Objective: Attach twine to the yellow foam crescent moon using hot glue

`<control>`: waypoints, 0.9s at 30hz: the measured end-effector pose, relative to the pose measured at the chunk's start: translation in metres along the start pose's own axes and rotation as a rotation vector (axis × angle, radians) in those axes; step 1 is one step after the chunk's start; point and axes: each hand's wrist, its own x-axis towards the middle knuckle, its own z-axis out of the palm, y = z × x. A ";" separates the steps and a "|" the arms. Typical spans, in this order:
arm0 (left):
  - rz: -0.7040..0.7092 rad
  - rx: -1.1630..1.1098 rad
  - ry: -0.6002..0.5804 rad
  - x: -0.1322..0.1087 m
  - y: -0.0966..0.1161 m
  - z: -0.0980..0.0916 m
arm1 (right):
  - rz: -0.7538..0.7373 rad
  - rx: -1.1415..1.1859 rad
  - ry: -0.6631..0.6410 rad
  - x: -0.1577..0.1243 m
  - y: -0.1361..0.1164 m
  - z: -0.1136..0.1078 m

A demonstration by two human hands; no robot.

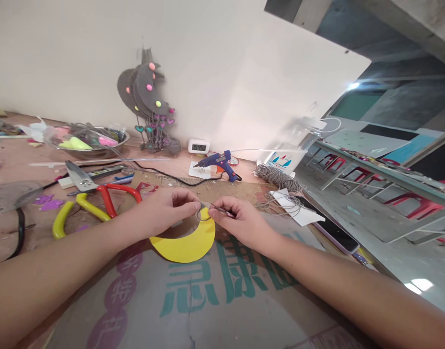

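Note:
A yellow crescent (188, 247) lies on the printed cardboard in front of me, its upper right tip between my two hands. A small loop of grey cord (199, 218) curls over that tip. My left hand (171, 208) is closed in a pinch on the cord, just above the tip. From the right, my right hand (240, 220) pinches a thin, dark length, seemingly the same cord, close beside the tip. The crescent's left end is partly behind my left wrist.
Scissors (99, 194) with red and yellow handles lie left. Behind are a blue glue gun (220, 162), a white clock (198, 146) and a metal bowl (87, 150) of materials. Grey crescent hangings (146, 92) lean on the wall. A cord bundle (277, 178) and phone (331, 228) lie right.

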 end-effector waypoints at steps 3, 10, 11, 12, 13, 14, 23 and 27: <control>0.007 0.018 -0.002 0.000 0.000 0.000 | 0.010 -0.004 -0.001 0.000 0.000 0.000; 0.038 0.015 -0.002 0.000 0.000 -0.001 | -0.001 -0.020 -0.011 0.000 0.000 -0.001; 0.037 0.004 -0.002 0.000 0.000 -0.001 | -0.001 -0.020 -0.010 0.000 0.000 -0.001; 0.035 -0.008 -0.002 0.000 0.000 -0.001 | 0.001 -0.019 -0.010 0.000 0.000 -0.001; 0.032 -0.019 -0.003 0.000 0.000 -0.001 | 0.002 -0.016 -0.008 0.000 0.000 -0.001; 0.026 -0.028 -0.007 0.000 0.000 0.000 | 0.002 -0.014 -0.005 0.000 0.000 -0.001; -0.013 -0.001 -0.014 -0.001 0.001 -0.001 | 0.007 -0.019 -0.002 0.000 0.002 -0.001; 0.004 -0.007 -0.023 0.000 -0.001 -0.001 | 0.007 -0.009 -0.004 0.000 0.000 -0.001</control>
